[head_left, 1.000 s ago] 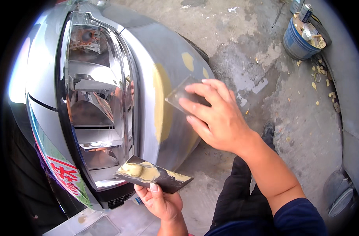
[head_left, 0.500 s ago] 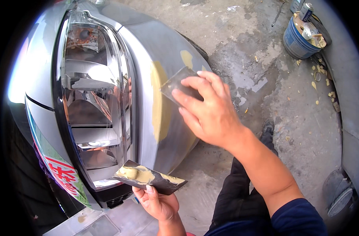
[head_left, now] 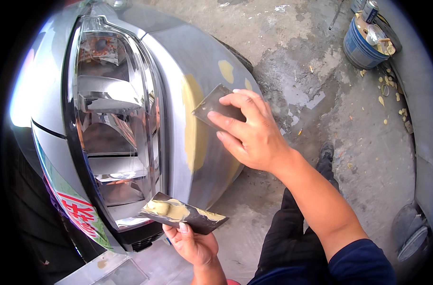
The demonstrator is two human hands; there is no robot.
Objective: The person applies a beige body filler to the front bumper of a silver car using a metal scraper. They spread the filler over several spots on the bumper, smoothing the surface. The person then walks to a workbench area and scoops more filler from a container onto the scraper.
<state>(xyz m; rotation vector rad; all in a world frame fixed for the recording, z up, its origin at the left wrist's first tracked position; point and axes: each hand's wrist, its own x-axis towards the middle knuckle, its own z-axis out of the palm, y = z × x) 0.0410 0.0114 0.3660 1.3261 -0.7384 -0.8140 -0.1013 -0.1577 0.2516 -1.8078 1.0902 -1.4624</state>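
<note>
Stained concrete floor (head_left: pixel 321 85) fills the right half of the frame, speckled with pale yellow flecks; a blue bucket (head_left: pixel 361 45) holding a can and scraps stands at upper right. We see a silver car fender (head_left: pixel 188 52) running from upper centre down to mid-frame, with a large clear headlight (head_left: pixel 112 128) to its left. A long streak of yellowish body filler (head_left: pixel 193 128) lies down the fender just right of the headlight edge, and two smaller patches sit above it near the upper centre. Our right hand (head_left: pixel 254 133), at centre, presses a thin grey spreader (head_left: pixel 216 109) flat against the fender beside the streak; the fingers are extended and spread over the blade, thumb below it, pinning it to the panel. Our left hand (head_left: pixel 192 244), at lower centre, grips a dark mixing board (head_left: pixel 183 213) from underneath, fingers curled round its lower edge; the board carries smears of the same yellowish filler and is held just below the headlight, apart from the car. Dark trousers and a shoe (head_left: pixel 326 151) show at right of centre.
</note>
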